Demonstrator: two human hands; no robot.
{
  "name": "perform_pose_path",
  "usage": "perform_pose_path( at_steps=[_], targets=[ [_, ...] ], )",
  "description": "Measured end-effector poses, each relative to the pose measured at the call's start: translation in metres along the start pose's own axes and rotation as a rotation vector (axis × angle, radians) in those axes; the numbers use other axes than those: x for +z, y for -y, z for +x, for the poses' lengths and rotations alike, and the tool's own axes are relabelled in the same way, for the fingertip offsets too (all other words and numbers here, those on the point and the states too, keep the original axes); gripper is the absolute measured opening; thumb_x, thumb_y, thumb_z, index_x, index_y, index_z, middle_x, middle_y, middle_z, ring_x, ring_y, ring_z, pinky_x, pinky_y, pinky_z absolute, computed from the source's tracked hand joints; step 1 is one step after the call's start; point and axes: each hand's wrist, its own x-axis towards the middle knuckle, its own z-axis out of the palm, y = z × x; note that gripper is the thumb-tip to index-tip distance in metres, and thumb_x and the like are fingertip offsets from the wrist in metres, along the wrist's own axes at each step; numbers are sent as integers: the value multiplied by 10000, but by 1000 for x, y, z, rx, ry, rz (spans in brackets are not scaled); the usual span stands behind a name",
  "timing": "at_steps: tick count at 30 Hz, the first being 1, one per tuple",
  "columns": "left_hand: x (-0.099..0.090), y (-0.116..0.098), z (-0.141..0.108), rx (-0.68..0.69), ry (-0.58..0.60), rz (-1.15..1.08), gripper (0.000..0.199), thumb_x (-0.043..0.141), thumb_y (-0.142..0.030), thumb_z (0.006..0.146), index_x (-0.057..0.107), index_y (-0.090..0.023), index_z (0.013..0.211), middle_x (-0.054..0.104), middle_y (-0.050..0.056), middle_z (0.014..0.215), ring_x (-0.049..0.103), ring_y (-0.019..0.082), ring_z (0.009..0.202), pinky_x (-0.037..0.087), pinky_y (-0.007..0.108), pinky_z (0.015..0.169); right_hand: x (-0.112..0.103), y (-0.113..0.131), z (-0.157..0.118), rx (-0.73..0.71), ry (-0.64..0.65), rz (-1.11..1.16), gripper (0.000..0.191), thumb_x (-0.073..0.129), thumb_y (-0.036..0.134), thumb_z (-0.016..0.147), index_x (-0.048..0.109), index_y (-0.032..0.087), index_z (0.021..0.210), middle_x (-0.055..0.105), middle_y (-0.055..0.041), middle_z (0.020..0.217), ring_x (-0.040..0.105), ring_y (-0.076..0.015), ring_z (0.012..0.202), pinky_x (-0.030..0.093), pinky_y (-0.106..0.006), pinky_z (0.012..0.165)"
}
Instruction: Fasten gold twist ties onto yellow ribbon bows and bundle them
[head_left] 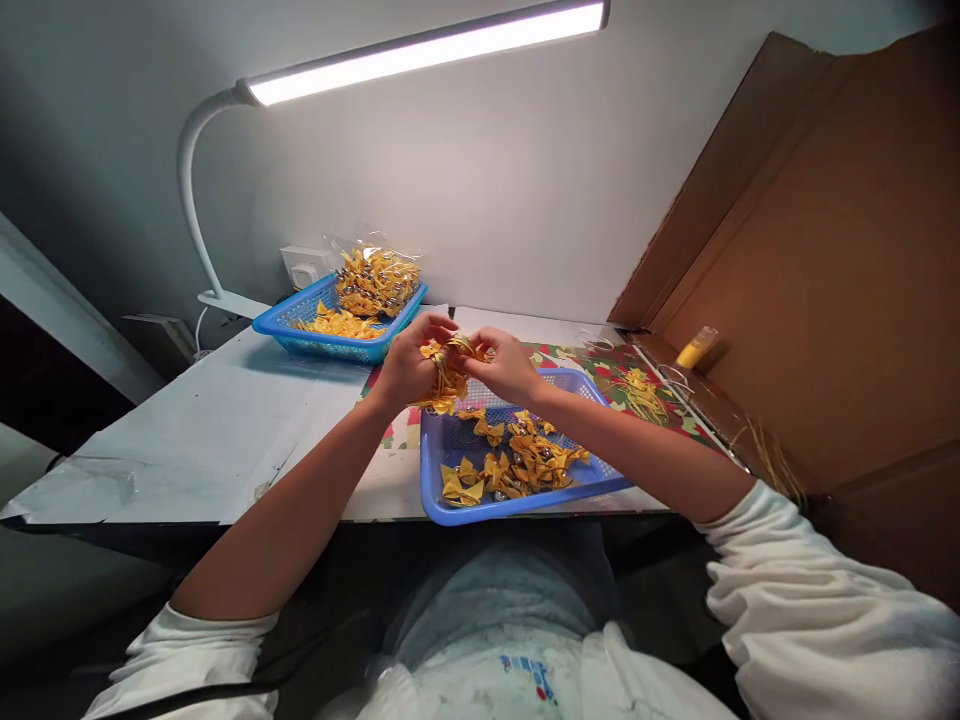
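Observation:
A bunch of yellow ribbon bows with gold cords (448,385) hangs between my hands, above the back left part of a blue-purple basket (480,512). My left hand (411,365) is closed around the bunch from the left. On the right, my right hand (504,365) pinches at the cords at the top of the bunch, its fingertips close to those of the left. Inside the basket lie several yellow bows (525,460) with small silver bells among them.
A blue basket (322,348) at the back left holds yellow ribbon pieces and a bagged heap of bows with bells. Gold cords (643,395) lie on a patterned sheet at right, near a yellow bottle (697,346). A lamp (427,52) hangs overhead; cardboard (840,270) stands right.

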Motion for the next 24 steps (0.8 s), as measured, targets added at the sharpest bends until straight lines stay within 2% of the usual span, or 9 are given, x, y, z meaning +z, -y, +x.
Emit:
perform_pose_path(
  at_steps=[5, 9, 13, 17, 18, 20, 22, 24],
  targets=[
    [0, -3, 1, 3, 45, -22, 288, 669, -431, 777, 608, -189, 922, 674, 25, 766, 630, 147, 673, 504, 270, 617, -5, -6, 3, 122, 117, 255, 106, 620, 242, 671, 558, 163, 704, 576, 12, 711, 512, -120, 691, 404, -276, 692],
    [-4, -7, 3, 25, 158, -11, 362, 669, -506, 779, 627, -185, 941, 677, 19, 729, 636, 150, 653, 518, 273, 611, -10, -14, 3, 151, 165, 322, 124, 625, 250, 668, 554, 160, 716, 568, 17, 691, 508, -112, 674, 413, -275, 690],
    [-10, -9, 4, 61, 238, 24, 387, 705, -506, 745, 655, -178, 944, 678, 21, 724, 646, 152, 681, 522, 262, 636, -13, -21, 2, 85, 173, 266, 160, 637, 296, 700, 554, 164, 739, 583, 0, 740, 530, -126, 719, 425, -290, 721],
    [-15, -11, 5, 96, 239, 91, 289, 721, -431, 716, 689, -175, 846, 674, 13, 692, 634, 151, 665, 510, 268, 647, -12, -18, -5, -50, 200, 166, 225, 651, 382, 767, 560, 177, 775, 601, -36, 855, 555, -158, 834, 446, -325, 793],
    [-15, -12, 5, 97, 209, 110, 256, 714, -410, 714, 691, -173, 807, 672, 11, 679, 629, 152, 655, 506, 271, 641, -11, -16, -7, -92, 189, 121, 224, 646, 390, 788, 569, 179, 792, 604, -47, 903, 558, -167, 878, 448, -335, 821],
    [-17, -12, 5, 96, 76, 151, 194, 695, -365, 716, 686, -176, 756, 674, 9, 681, 627, 156, 661, 503, 283, 651, -10, -10, -14, -170, 146, 24, 203, 633, 377, 825, 594, 190, 893, 598, -71, 1044, 549, -188, 993, 443, -353, 876],
    [-18, -9, 6, 100, -121, 172, 143, 675, -327, 724, 678, -188, 756, 683, 6, 713, 630, 156, 692, 506, 293, 687, -11, -5, -20, -234, 99, -60, 250, 629, 344, 845, 588, 215, 1055, 563, -83, 1185, 517, -205, 1098, 429, -371, 922],
    [-21, -4, 8, 107, -310, 146, 113, 656, -310, 741, 661, -204, 779, 683, 0, 751, 631, 152, 721, 509, 294, 711, -14, -6, -23, -277, 76, -139, 322, 629, 298, 852, 561, 225, 1158, 540, -92, 1245, 490, -215, 1146, 408, -387, 956]
  ],
)
